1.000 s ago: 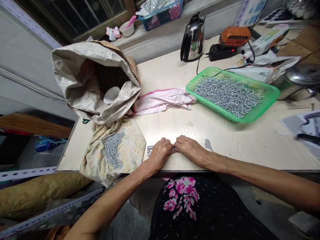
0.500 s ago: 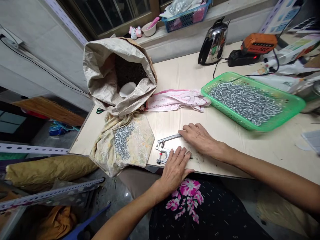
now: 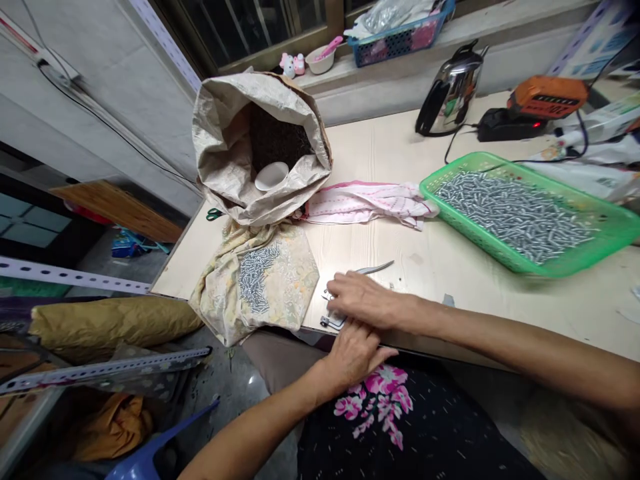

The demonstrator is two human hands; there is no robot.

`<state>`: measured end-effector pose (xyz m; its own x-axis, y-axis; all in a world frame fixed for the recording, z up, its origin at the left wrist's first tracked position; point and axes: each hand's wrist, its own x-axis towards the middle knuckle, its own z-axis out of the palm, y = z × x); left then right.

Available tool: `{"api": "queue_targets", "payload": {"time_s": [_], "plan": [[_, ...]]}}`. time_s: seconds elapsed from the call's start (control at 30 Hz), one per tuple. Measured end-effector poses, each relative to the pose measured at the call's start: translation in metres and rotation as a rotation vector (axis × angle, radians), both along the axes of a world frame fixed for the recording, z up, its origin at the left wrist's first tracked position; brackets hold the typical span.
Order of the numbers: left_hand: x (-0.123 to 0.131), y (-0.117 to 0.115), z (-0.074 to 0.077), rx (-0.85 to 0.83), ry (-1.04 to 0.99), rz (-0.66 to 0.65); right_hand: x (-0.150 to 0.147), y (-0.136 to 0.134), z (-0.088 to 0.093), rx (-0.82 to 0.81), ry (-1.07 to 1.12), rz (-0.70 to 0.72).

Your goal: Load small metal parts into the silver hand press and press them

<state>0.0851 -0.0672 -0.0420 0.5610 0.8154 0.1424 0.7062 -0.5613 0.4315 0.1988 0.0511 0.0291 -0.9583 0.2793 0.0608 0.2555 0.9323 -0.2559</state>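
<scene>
A small metal hand press (image 3: 332, 319) lies near the table's front edge, its thin lever (image 3: 373, 269) pointing back and to the right. My right hand (image 3: 365, 301) rests on top of the press with its fingers curled over the body. My left hand (image 3: 356, 355) sits at the table edge just below, thumb out to the right, fingers hidden under the right hand. A patterned cloth (image 3: 280, 293) with a pile of small silver screws (image 3: 255, 279) lies just left of the press.
A green basket (image 3: 565, 269) full of silver screws stands at the right. An open paper sack (image 3: 225, 160) holding a white bowl (image 3: 271, 176) stands at the back left, a pink-and-white cloth (image 3: 367, 200) beside it. A kettle (image 3: 450, 90) and an orange charger (image 3: 547, 97) stand at the back.
My right hand has moved left from the lever onto the press body. My left hand has drawn back to the table edge. The view has shifted left.
</scene>
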Motion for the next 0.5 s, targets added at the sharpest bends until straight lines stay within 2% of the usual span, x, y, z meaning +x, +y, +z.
{"api": "queue_targets", "payload": {"time_s": [0.1,0.23,0.4,0.5], "plan": [[0.0,-0.006,-0.009,-0.051,0.029,0.054,-0.021,-0.013,-0.003,0.018,0.026,0.125],[-0.001,-0.008,-0.013,-0.048,0.059,0.046,-0.038,-0.012,-0.017,0.071,-0.009,0.17],[-0.001,-0.007,-0.01,-0.057,0.121,0.046,-0.045,-0.011,-0.039,0.139,-0.036,0.144],[0.002,-0.007,-0.005,-0.04,0.121,0.032,-0.046,-0.006,-0.039,-0.002,0.087,0.13]]}}
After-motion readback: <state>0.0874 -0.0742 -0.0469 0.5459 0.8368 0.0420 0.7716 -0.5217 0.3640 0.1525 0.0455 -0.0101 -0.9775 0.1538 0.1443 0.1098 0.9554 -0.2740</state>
